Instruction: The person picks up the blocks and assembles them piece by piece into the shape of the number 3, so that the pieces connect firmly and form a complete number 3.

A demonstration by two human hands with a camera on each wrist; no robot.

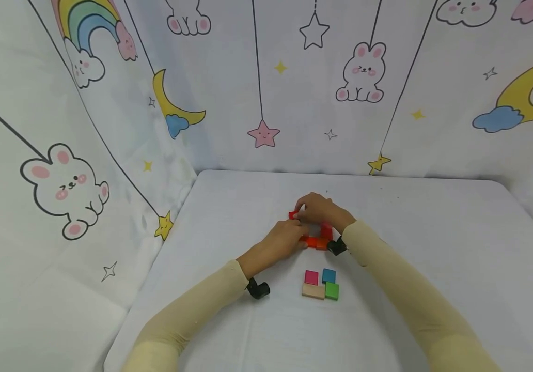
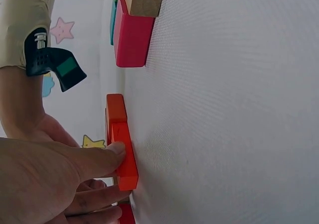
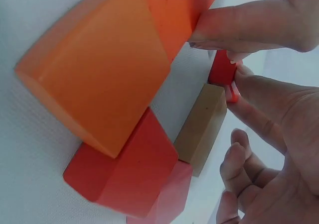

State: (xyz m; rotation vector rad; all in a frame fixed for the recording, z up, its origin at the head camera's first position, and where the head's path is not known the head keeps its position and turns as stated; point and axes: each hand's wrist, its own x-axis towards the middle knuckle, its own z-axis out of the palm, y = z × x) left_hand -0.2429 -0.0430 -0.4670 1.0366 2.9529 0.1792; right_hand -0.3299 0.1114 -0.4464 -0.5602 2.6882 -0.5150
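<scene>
White cloth printed with rabbits, stars, moons and a rainbow hangs behind and to both sides of a pale tabletop [image 1: 434,232]. Both hands work near the middle of the tabletop, closer to its far edge than its near one, over a small cluster of red and orange blocks.

The left hand [image 1: 285,240] reaches in from the near left; its thumb presses against the side of a long orange block [image 2: 123,154], which lies flat on the tabletop, and the other fingers curl below, near a red block. The right hand [image 1: 317,208] comes in from the near right, and its fingers pinch a small red block [image 3: 222,69] at the far end of the cluster, just beside a plain wooden block [image 3: 200,129]. In the right wrist view, a large orange block [image 3: 109,79] lies against a red block [image 3: 132,176], and the wooden block touches that red one.

Closer to the near edge, well apart from the hands, four blocks sit together: a pink block [image 1: 311,277], a blue block [image 1: 328,275], a green block [image 1: 332,291] and a tan wooden block [image 1: 313,291].
</scene>
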